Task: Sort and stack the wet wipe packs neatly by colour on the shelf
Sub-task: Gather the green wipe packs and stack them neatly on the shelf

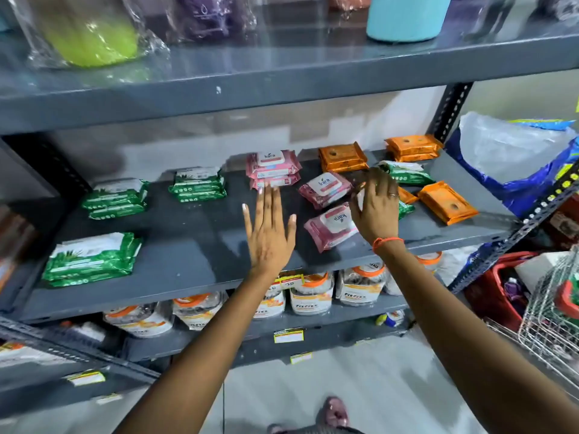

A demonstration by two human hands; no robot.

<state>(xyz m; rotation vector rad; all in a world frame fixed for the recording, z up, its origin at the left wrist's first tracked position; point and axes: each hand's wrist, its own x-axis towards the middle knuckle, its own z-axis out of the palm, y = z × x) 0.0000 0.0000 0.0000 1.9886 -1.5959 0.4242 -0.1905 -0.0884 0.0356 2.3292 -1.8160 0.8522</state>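
1. Grey metal shelf (188, 255) is carrying wet wipe packs in three colours, partly sorted.
2. Green packs are sitting at the left in three stacks: front stack (91, 260), middle stack (116, 198), back stack (198, 184).
3. Pink stack (272, 168) is standing near the shelf's centre, toward the back. Two loose pink packs are lying to its right: the upper one (324, 189) and the lower one (330, 226), both at an angle.
4. Orange packs are resting at the right: a single rear pack (342, 157), a small stack in the back corner (413, 147), and a loose orange pack (447, 206) toward the front edge.
5. One stray green pack (405, 172) is lying among the orange ones, just behind the right hand.
6. Left hand (270, 234) is hovering flat above the shelf, fingers spread and straight, gripping nothing; fingertips are reaching almost to the pink stack's front.
7. Right hand (377, 208) is hanging over the loose pink packs, fingers curled downward but not closed; whether it is touching a pack, cannot tell. A ring and an orange wrist thread (387, 242) are showing.
8. Plastic jars (308, 296) with orange lids are lining the shelf below.
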